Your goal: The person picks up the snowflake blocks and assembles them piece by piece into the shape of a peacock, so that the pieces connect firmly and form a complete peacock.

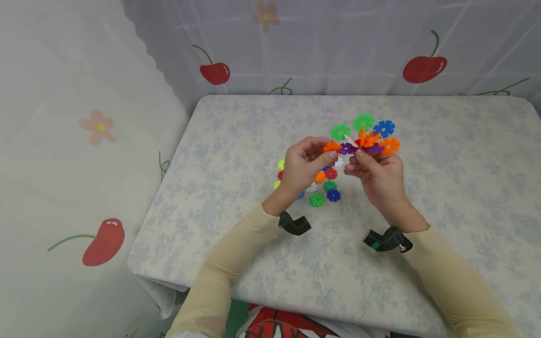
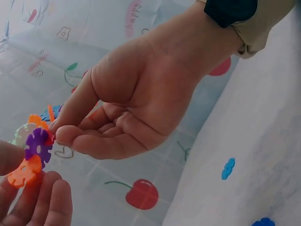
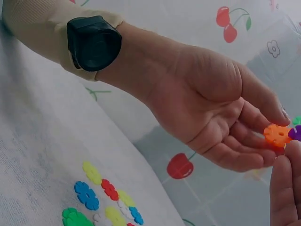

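Both hands hold a cluster of slotted plastic flower discs above the table. My left hand [image 1: 302,164] pinches an orange disc [image 1: 332,147] at the cluster's left end, between thumb and fingers. That disc meets a purple disc [image 1: 347,149]; whether it is slotted in, I cannot tell. My right hand [image 1: 380,176] grips the cluster near another purple disc [image 1: 375,149]. Green discs [image 1: 363,122], a blue disc [image 1: 383,128] and an orange disc [image 1: 390,146] fan out behind. In the left wrist view, the right hand [image 2: 127,99] pinches beside the purple disc [image 2: 38,147].
Loose discs lie on the cloth-covered table [image 1: 203,188] below and near the left hand, among them a green disc [image 1: 316,200], a dark blue disc [image 1: 334,195] and a red disc [image 1: 330,173]. A cherry-printed curtain [image 1: 338,47] hangs behind the table.
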Tool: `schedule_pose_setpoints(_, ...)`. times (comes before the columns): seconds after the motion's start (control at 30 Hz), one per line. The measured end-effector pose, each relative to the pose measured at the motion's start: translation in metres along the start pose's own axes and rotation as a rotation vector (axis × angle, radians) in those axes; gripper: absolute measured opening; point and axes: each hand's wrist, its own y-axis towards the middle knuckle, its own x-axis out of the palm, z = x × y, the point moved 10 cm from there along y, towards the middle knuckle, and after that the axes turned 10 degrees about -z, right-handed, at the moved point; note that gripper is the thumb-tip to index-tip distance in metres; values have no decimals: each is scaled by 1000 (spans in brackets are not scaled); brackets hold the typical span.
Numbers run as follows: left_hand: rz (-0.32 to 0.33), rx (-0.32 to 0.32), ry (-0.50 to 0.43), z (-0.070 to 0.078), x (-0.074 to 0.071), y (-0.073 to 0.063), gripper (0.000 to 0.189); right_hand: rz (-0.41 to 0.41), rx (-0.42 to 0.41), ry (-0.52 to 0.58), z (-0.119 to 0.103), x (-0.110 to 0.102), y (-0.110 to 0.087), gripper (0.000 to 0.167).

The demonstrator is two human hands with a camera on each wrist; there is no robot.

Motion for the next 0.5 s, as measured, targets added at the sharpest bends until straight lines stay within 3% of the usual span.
schedule_pose_setpoints(0.17,-92,-248,-256,-32,21,-3,37,-61,3,97,8,6,1,17)
schedule_pose_setpoints(0.23,-114,-296,-347,-41,31,-5,34,-86,22,97,13,10,1,20)
schedule_pose_setpoints(0.33,-77,-272,-452,-45,35,-7,35,-98,82,51,25,16,-1,21)
schedule_pose_setpoints(0.4,-18,-245,-515,-46,32,-7,29,-112,142,0,33,19,-2,21)
schedule_pose_setpoints(0.47,22,-221,-578,-45,28,-6,24,-141,232,-101,39,19,-1,17)
schedule_pose_setpoints(0.5,45,-211,-602,-45,24,-6,21,-162,287,-209,40,16,1,17)
